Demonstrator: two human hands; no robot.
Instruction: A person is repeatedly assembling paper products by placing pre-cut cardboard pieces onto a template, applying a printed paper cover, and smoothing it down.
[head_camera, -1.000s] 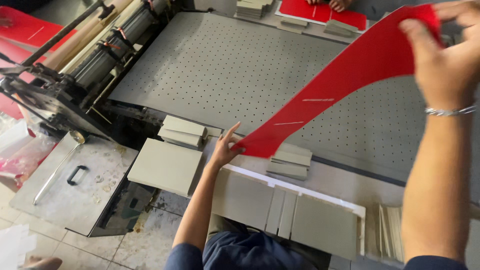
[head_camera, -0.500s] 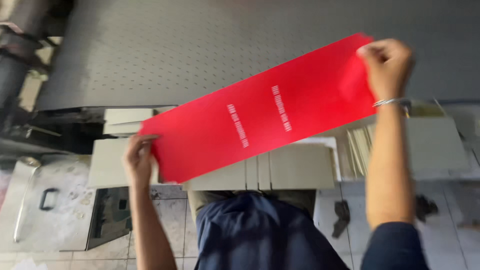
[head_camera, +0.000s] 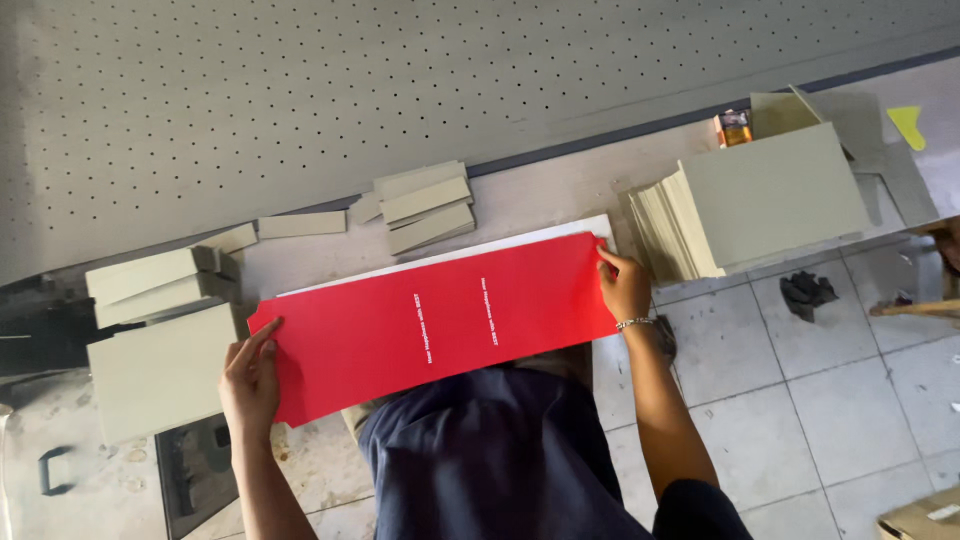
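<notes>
Looking down from the head camera, we are seeing a long red sheet lying flat across the near edge of the workbench, tilted so its right end sits farther from us than its left. Two short lines of small white print are running across its middle. A white board is showing as a thin strip along the sheet's far edge.

The left hand is pressing on the sheet's left end, fingers spread flat on the red surface, holding it down. The right hand is gripping the sheet's right end, fingertips curled over the corner; a thin bracelet is circling that wrist.

Left of the sheet, grey card pieces are lying stacked, touching its left corner. Beyond the sheet, a small pile of narrow grey strips is resting near the perforated grey table. Right of the sheet, a thick fanned stack of grey boards is sitting just beside the right hand. Below the sheet, the tiled floor is showing, with a dark rag on it.
</notes>
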